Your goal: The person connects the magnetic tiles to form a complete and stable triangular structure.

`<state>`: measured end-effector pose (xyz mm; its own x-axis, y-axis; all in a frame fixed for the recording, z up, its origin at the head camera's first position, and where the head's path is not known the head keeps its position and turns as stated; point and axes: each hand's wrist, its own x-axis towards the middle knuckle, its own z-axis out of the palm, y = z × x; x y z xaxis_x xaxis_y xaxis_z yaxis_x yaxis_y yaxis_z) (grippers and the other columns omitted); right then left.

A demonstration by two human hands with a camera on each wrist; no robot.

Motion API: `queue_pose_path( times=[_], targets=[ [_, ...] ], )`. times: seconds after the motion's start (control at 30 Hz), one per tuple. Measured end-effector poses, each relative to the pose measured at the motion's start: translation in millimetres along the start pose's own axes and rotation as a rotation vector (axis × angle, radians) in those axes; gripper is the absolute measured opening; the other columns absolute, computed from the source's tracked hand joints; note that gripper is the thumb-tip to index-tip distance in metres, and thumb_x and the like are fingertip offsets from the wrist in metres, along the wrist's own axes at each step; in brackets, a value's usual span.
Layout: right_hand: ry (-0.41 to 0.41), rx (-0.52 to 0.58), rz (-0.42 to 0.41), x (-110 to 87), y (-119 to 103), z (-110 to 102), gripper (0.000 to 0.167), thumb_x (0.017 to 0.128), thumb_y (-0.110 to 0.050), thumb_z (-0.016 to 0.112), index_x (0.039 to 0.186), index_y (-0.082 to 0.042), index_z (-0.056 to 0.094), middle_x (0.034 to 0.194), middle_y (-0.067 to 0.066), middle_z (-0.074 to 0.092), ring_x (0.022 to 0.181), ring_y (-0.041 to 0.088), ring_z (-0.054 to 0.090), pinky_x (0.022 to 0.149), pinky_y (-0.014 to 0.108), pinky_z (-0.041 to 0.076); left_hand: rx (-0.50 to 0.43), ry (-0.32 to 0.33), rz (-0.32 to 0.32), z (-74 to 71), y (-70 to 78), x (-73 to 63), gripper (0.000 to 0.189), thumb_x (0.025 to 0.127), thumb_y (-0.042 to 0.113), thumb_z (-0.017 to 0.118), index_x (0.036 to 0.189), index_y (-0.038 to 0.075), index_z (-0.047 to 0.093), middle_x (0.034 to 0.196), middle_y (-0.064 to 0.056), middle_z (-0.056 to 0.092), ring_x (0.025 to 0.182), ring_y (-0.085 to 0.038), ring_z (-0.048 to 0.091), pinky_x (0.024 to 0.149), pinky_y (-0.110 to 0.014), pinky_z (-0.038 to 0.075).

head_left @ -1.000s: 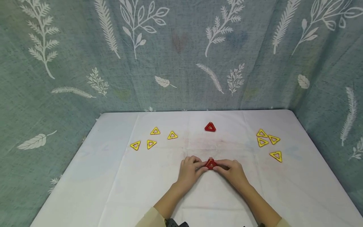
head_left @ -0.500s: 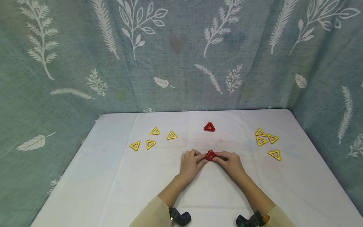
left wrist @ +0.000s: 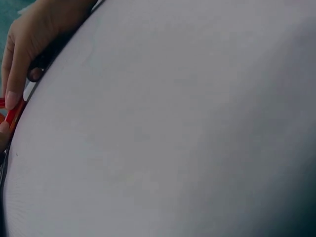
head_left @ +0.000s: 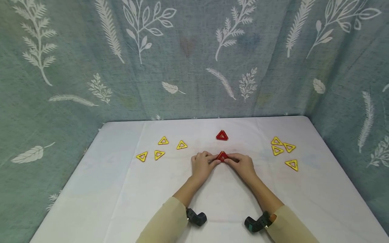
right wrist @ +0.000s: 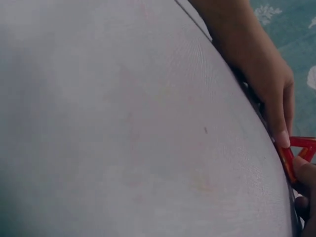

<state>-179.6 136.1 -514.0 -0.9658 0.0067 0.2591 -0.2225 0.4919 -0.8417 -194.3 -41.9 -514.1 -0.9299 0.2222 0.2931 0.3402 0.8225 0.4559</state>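
Between my two hands is a small red pyramid of open triangle frames [head_left: 222,156], low over the white cloth in the head view. My left hand [head_left: 201,166] pinches its left side with thumb and forefinger. From the right, my right hand [head_left: 243,165] pinches the opposite side the same way. A second red triangle-frame pyramid [head_left: 218,137] stands just beyond, toward the far edge of the table. In the right wrist view, part of the held red piece [right wrist: 287,159] shows at the right edge, with fingertips on it. The left wrist view catches only a sliver of it.
Several yellow triangle frames [head_left: 159,158] lie flat and spread out on the left of the table [head_left: 121,189]. Another group of yellow triangle frames [head_left: 277,154] lies on the right, some touching. A leaf-patterned curtain [head_left: 188,67] hangs behind and at the sides.
Both hands have moved forward across the table together, carrying the held red pyramid closer to the far one. Their pinch on it stays the same. The yellow frames keep their places.
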Motion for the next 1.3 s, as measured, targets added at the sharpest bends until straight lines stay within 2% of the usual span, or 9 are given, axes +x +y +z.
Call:
queue_pose_path(
  times=[0.3, 0.57, 0.9, 1.1, 1.3],
  targets=[
    [0.005, -0.028, 0.117, 20.7, -0.5, 5.3, 0.031, 0.08, -0.024, 0.075, 0.105, -0.006, 0.073, 0.102, 0.011, 0.071, 0.101, 0.025, 0.066, 0.086, 0.04, 0.051, -0.009, -0.083, -0.072, 2.3, -6.5, 25.2, 0.036, 0.086, 0.045, 0.063, 0.113, 0.023, 0.071, 0.1, 0.003, 0.064, 0.093, -0.016, 0.051, 0.083, -0.038, 0.03],
    [-0.02, -0.037, 0.143, 37.5, 4.7, 0.4, 0.032, 0.081, -0.026, 0.075, 0.106, -0.006, 0.073, 0.103, 0.011, 0.071, 0.104, 0.026, 0.064, 0.088, 0.041, 0.05, -0.06, -0.061, -0.137, 4.7, -4.2, 38.1, 0.033, 0.085, 0.046, 0.065, 0.108, 0.024, 0.073, 0.1, 0.003, 0.064, 0.094, -0.017, 0.052, 0.086, -0.038, 0.029],
    [-0.015, -0.037, 0.165, 44.6, 8.9, 6.0, 0.033, 0.081, -0.028, 0.075, 0.105, -0.006, 0.073, 0.101, 0.011, 0.071, 0.099, 0.025, 0.064, 0.086, 0.04, 0.05, -0.084, -0.013, -0.19, 4.4, -5.5, 41.9, 0.028, 0.084, 0.044, 0.067, 0.1, 0.022, 0.075, 0.092, 0.004, 0.063, 0.087, -0.016, 0.051, 0.084, -0.038, 0.028],
    [-0.008, -0.008, 0.134, 39.2, 9.2, 3.2, 0.033, 0.081, -0.024, 0.075, 0.108, -0.005, 0.071, 0.103, 0.012, 0.071, 0.093, 0.024, 0.064, 0.082, 0.039, 0.051, -0.087, -0.008, -0.168, 4.6, -9.3, 38.9, 0.034, 0.082, 0.044, 0.07, 0.106, 0.022, 0.073, 0.095, 0.004, 0.065, 0.088, -0.016, 0.052, 0.084, -0.038, 0.03],
    [-0.017, 0.016, 0.141, 31.9, 10.8, -5.9, 0.034, 0.082, -0.023, 0.074, 0.111, -0.006, 0.07, 0.109, 0.011, 0.069, 0.097, 0.023, 0.063, 0.084, 0.039, 0.051, -0.104, -0.015, -0.144, 3.4, -15.9, 34.2, 0.041, 0.08, 0.043, 0.072, 0.114, 0.02, 0.069, 0.104, 0.001, 0.062, 0.097, -0.018, 0.052, 0.088, -0.038, 0.029]
  ],
)
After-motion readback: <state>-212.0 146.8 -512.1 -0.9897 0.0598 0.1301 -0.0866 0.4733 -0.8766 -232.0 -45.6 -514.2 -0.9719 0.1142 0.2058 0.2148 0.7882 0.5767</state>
